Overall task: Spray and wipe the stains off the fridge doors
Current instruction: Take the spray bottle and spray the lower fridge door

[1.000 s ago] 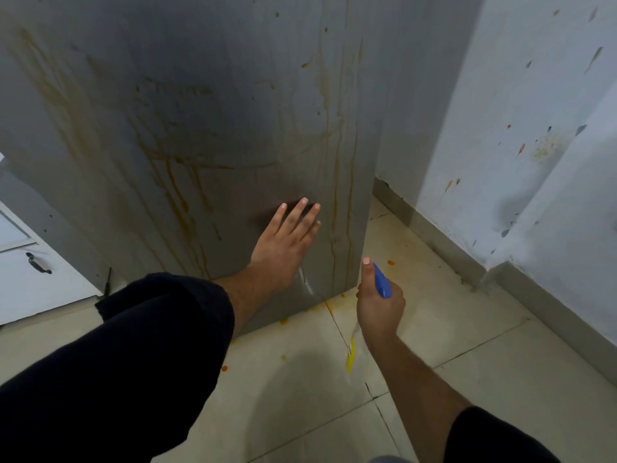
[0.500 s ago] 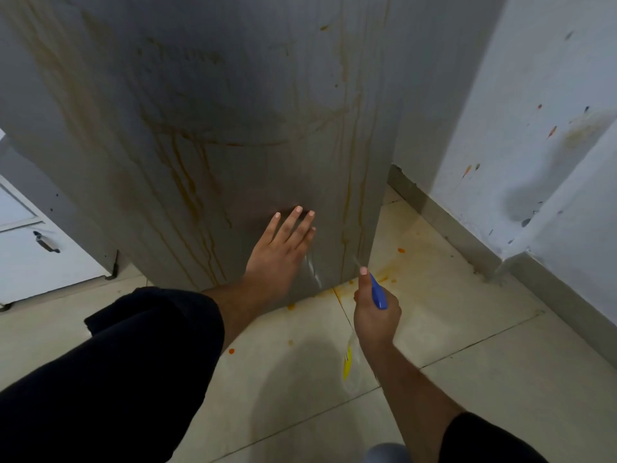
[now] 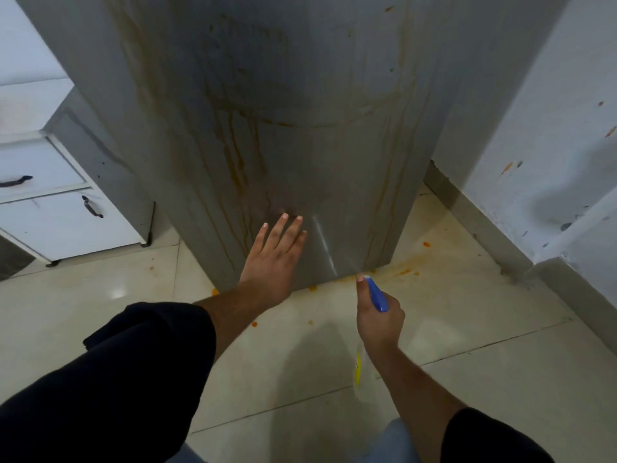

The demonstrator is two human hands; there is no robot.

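Note:
The grey fridge door (image 3: pixel 300 95) fills the upper middle, streaked with orange-brown drip stains (image 3: pixel 240 155) that run down to its bottom edge. My left hand (image 3: pixel 273 259) lies flat against the lower part of the door, fingers straight. My right hand (image 3: pixel 379 320) grips a spray bottle (image 3: pixel 376 295) with a blue head, its nozzle aimed at the door's lower right corner. A faint mist line reaches from the nozzle to the door. The bottle's clear body with a yellow label (image 3: pixel 358 365) hangs below my wrist.
A white cabinet (image 3: pixel 50 208) with black handles stands left of the fridge. A pale wall (image 3: pixel 534 111) with orange spatter and a grey skirting closes in on the right. The cream tiled floor (image 3: pixel 467 295) carries orange spots near the fridge's base.
The view has swung left and back, bringing the cabinet into sight. My left hand stays flat on the door. My right hand with the bottle sits closer to the door's bottom corner.

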